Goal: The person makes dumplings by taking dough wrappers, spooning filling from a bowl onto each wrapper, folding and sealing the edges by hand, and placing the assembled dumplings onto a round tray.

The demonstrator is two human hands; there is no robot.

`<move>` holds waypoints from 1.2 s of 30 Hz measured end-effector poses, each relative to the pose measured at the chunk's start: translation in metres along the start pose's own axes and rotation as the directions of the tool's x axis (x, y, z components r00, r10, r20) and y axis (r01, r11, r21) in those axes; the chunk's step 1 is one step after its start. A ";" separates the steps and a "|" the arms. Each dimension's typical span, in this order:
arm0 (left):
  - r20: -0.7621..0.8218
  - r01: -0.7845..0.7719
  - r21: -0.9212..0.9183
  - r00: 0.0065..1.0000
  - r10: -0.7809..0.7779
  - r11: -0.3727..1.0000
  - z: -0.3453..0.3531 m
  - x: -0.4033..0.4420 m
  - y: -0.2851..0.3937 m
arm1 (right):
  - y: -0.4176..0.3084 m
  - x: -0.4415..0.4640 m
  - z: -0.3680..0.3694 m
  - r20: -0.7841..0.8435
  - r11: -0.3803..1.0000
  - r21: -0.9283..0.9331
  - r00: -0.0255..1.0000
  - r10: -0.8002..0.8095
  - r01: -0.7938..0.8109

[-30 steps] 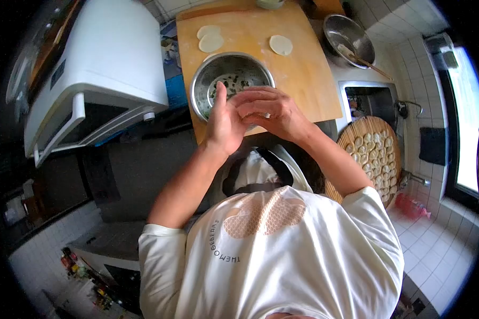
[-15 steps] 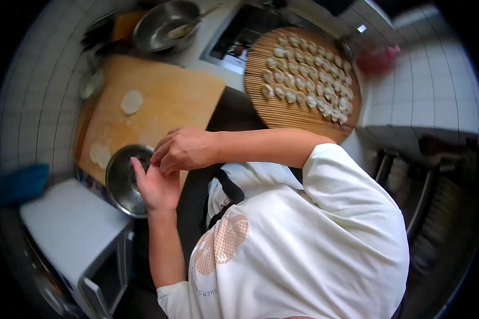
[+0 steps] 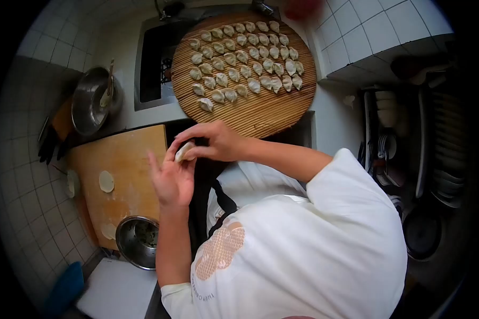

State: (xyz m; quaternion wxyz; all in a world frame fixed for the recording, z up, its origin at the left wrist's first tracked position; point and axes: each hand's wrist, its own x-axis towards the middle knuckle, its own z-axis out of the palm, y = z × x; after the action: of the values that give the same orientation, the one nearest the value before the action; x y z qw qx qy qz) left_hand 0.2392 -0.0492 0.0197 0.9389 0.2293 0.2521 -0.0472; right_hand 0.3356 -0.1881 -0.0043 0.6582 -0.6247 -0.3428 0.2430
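Note:
A folded dumpling (image 3: 183, 152) is pinched between the thumb and fingers of my right hand (image 3: 221, 141). Beneath and beside it, my left hand (image 3: 174, 183) is turned palm up, its thumb spread away to the left. The left fingertips are at the dumpling; whether they bear any of its weight I cannot tell. Beyond the hands lies a round slatted tray (image 3: 266, 114) with rows of folded dumplings on it. Left of my left hand, a metal bowl (image 3: 123, 242) holds some dark green filling. A flat round wrapper (image 3: 106, 181) rests on the wooden board (image 3: 136, 154).
More wrappers (image 3: 108, 231) lie by the bowl, partly covered by it. A large metal basin (image 3: 85, 101) with a spoon stands at the back left. The tray spans a sink (image 3: 153, 69). Dish racks with bowls (image 3: 386, 106) stand at the right, a white appliance top (image 3: 117, 290) at lower left.
The view has turned to the right, towards the tray. My hands have parted a little and shifted away from the bowl, and the dumpling now shows in my right fingers.

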 end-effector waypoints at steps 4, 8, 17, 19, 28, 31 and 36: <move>-0.059 0.068 0.065 0.996 -0.064 0.996 0.009 0.038 -0.028 | 0.025 -0.030 -0.020 -0.204 0.921 0.323 0.935 0.290 -0.216; -0.212 0.184 0.371 0.971 -0.110 0.910 0.007 0.038 -0.037 | 0.068 -0.053 -0.050 -0.406 0.897 0.256 0.802 0.438 -0.360; -0.187 -0.030 0.449 0.974 0.127 0.893 -0.022 -0.019 -0.004 | 0.136 -0.048 -0.071 -0.562 0.835 -0.104 0.725 0.399 -0.540; -0.188 -0.068 0.417 0.969 0.159 0.906 -0.030 -0.031 -0.002 | 0.137 -0.035 -0.060 -0.587 0.851 -0.139 0.735 0.341 -0.506; -0.250 -0.233 0.299 0.917 0.312 0.925 -0.066 -0.092 0.000 | 0.134 -0.020 -0.040 -0.537 0.812 -0.335 0.805 0.252 -0.478; -0.274 -0.296 0.282 0.887 0.372 0.913 -0.074 -0.114 -0.001 | 0.123 -0.022 -0.038 -0.422 0.638 -0.734 0.892 -0.161 -0.232; -0.321 -0.424 0.224 0.819 0.477 0.878 -0.090 -0.142 0.000 | 0.093 0.072 0.071 0.014 0.946 -0.317 0.997 0.070 -0.062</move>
State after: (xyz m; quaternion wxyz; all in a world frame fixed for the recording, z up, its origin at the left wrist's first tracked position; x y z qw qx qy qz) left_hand 0.0752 -0.0125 0.0214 0.8407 0.3533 0.3571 0.2020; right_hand 0.3389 -0.0783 -0.0869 0.5366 -0.7303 -0.3644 0.2145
